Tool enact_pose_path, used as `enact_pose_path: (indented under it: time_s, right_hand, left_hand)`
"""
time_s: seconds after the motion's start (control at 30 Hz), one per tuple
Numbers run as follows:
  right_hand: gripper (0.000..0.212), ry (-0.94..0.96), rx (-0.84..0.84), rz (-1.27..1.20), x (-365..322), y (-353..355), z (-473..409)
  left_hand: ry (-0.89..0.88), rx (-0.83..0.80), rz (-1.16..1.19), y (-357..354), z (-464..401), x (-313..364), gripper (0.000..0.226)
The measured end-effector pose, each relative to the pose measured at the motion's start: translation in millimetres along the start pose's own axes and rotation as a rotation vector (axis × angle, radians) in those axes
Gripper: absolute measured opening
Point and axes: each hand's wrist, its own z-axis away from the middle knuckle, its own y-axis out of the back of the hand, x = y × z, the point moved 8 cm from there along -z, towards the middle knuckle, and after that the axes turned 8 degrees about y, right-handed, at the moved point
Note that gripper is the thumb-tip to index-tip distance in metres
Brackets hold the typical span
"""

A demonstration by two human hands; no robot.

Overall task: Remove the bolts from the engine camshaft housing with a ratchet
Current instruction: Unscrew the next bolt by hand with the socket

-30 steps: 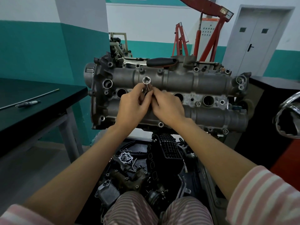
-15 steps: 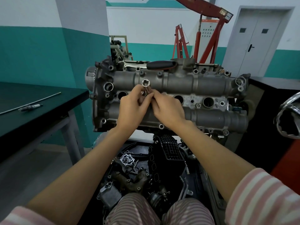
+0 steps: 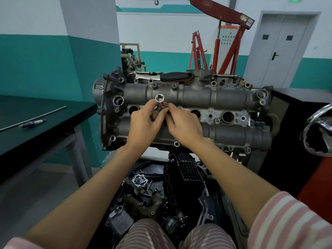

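The grey camshaft housing (image 3: 197, 97) stands in front of me, its face studded with bolts and open bores. My left hand (image 3: 143, 125) and my right hand (image 3: 183, 124) meet at its middle. Both pinch a shiny silver socket (image 3: 159, 100) whose open hex end points up toward me; its lower part is hidden by my fingers. A ratchet with a black and red handle (image 3: 177, 76) lies along the housing's top edge, with no hand on it.
A dark bench (image 3: 36, 130) at left holds a spark plug (image 3: 33, 123) and a thin rod (image 3: 36, 116). Loose engine parts (image 3: 143, 194) fill the floor below the housing. A red engine crane (image 3: 224, 33) stands behind. A chrome piece (image 3: 319, 133) juts in at right.
Both hands stay together on the socket, with only small finger shifts. The view has tilted down slightly.
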Motion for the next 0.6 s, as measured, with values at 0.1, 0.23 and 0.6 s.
enact_pose_path:
  time_s: [0.1,0.23,0.6]
  right_hand:
    - [0.030,-0.093,0.001,-0.084,6.2,0.5,-0.1]
    - [0.016,-0.168,0.007,-0.114,14.1,-0.6,-1.3]
    - [0.030,-0.054,0.061,-0.032,3.0,2.2,0.6]
  left_hand:
    - [0.064,0.031,0.056,-0.8,-0.7,-3.9,0.021]
    - [0.059,0.030,0.053,-1.3,-0.1,-4.0,0.024]
    - [0.018,0.035,0.049,1.4,1.5,-0.6,0.013]
